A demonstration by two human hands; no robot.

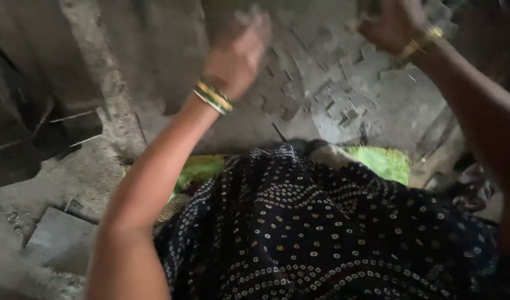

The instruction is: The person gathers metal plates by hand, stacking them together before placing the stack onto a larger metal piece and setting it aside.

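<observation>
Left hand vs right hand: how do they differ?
The left hand is blurred, nearer the middle; the right hand is sharper, at the top edge. The left wrist wears green and gold bangles; the right wears a gold bangle. Both are raised over the grey floor.

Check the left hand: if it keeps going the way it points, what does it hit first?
Likely the grey surface with a raised zigzag pattern just beyond the left hand; nothing else shows in that line. The hand is blurred, so depth is uncertain.

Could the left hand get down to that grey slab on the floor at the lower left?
Probably yes: the left hand is raised and blurred, but nothing lies between it and the grey slab, which sits uncovered beside the left arm.
</observation>
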